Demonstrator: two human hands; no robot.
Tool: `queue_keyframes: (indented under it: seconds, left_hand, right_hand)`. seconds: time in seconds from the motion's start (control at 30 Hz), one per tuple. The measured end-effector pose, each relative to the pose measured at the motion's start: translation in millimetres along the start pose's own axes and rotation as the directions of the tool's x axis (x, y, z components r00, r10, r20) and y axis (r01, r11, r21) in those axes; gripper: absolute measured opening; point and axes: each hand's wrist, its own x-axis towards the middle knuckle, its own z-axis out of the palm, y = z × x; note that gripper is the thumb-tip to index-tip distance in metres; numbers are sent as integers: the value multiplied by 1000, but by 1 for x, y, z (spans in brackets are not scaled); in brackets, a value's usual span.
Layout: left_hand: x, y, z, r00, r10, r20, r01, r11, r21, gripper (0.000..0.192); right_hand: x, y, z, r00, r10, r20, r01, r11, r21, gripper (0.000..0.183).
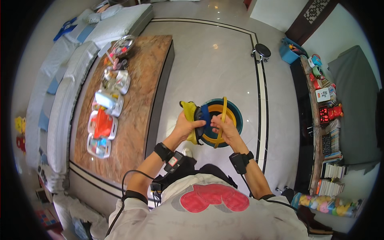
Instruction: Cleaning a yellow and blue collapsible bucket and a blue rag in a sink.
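Observation:
My left hand (186, 125) grips a bundle of cloth (190, 112), yellow-green with dark grey and blue parts, its thumb lying across the dark part. My right hand (225, 128) is beside the raised yellow handle (224, 105) of a bucket, its fingers curled towards the cloth; the handle passes over the hand's inner side. Below both hands stands a teal bucket (238, 111) with a yellow ring-shaped insert (214, 108) inside. The inside of the bucket looks dark, and the hands hide part of it.
At left, a marble-topped table (141, 90) bears several white baskets (113, 127) beside a grey sofa (87, 60). A round black stool (262, 50) stands ahead on the right. Along the right wall is a low cabinet (303, 126) with books and a red-digit clock (324, 114). Cables run along both arms.

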Motion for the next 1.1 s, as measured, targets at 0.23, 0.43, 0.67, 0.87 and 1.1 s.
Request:
queue_keyframes:
  seconds: [0.23,0.43,0.67,0.87,1.1]
  left_hand:
    - [192,65,6,992,58,113,-67,994,81,48]
    - [352,100,-29,978,167,-123,-120,939,321,43]
    - [507,154,-38,898,438,-54,-354,787,505,50]
    - [639,195,-80,859,481,-176,-297,748,593,41]
    - [815,237,-137,812,572,-115,-322,604,729,36]
  right_hand:
    - [162,-105,-42,992,-122,30,118,986,114,40]
    - [304,-176,-86,991,-95,99,64,959,277,26]
    - [478,-252,-78,970,-75,230,44,990,134,26]
    - [619,-330,-100,962,57,266,-52,998,-24,32]
    - [777,-424,-72,990,27,141,-26,1000,-12,27]
